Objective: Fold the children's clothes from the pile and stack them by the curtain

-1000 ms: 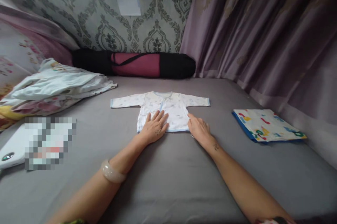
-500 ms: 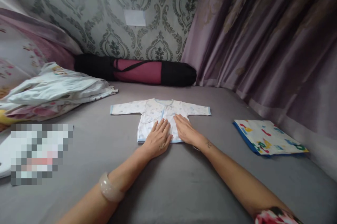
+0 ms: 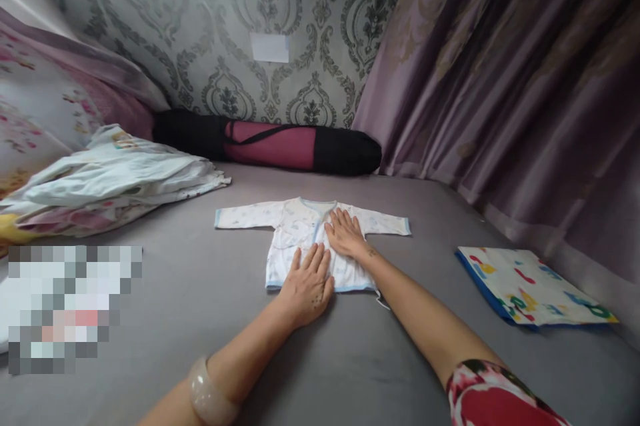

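A small white baby shirt (image 3: 295, 226) with pale blue trim lies spread flat on the grey bed sheet (image 3: 350, 359), sleeves out to both sides. My left hand (image 3: 309, 283) rests flat and open on the shirt's lower hem, fingers stretched out. My right hand (image 3: 344, 234) lies flat and open higher up on the shirt's chest, near the neckline. A pale bangle (image 3: 209, 394) circles my left wrist.
A pile of folded pale clothes (image 3: 110, 173) sits at the left on floral bedding. A black and maroon rolled bag (image 3: 280, 145) lies against the patterned wall. A folded colourful printed cloth (image 3: 530, 276) lies at the right, beside the purple curtain (image 3: 500, 79).
My right hand slid from the shirt's lower right edge up across it to the chest. My left hand stayed near the hem. The view shifted slightly downward.
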### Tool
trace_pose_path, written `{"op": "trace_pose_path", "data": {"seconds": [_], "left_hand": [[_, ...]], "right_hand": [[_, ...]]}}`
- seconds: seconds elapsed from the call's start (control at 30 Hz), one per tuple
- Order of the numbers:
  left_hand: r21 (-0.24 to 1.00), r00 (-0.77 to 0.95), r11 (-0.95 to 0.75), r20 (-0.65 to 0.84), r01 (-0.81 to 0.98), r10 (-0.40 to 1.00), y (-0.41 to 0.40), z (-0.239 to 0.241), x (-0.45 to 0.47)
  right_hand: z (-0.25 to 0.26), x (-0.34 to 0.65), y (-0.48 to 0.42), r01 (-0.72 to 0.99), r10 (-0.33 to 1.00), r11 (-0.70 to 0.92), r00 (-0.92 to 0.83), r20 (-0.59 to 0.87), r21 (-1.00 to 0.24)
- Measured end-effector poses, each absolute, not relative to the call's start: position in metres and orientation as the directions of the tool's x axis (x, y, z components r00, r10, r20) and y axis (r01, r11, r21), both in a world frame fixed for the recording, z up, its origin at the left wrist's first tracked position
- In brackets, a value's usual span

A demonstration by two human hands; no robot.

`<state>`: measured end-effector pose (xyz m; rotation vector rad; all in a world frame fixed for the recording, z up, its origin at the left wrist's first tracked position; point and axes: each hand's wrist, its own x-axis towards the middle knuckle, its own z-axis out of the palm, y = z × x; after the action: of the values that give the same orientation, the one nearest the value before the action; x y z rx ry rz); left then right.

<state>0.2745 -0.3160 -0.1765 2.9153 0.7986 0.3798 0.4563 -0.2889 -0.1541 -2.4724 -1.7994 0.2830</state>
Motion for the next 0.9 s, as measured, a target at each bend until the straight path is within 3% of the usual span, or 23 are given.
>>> {"op": "trace_pose_path", "data": {"seconds": [0.3,0.43,0.63,0.9], "left_hand": [[0.188,0.843,-0.851,0.147,0.49,0.518,-0.314,-0.167,0.272],[0.244,0.852,-0.837,0.069,0.49,0.519,-0.31,-0.154,0.268],[0.27,0.861,-0.829,-0.002,0.489,0.508,-0.306,-0.153,0.267],[0.242,0.858,-0.832,-0.006,0.5,0.514,-0.307,-0.153,0.265]], "right_hand": [[-0.163,0.474,-0.244,0.923,0.929,-0.363,0.369,0.035,-0.126],[-0.166,0.475,-0.246,0.947,0.945,-0.295,0.309,0.107,-0.129],[-0.16,0.472,-0.275,0.979,0.994,-0.102,0.109,0.03,-0.178],[-0.153,0.452,-0.34,0.985,0.998,-0.02,0.01,-0.063,-0.173]]}}
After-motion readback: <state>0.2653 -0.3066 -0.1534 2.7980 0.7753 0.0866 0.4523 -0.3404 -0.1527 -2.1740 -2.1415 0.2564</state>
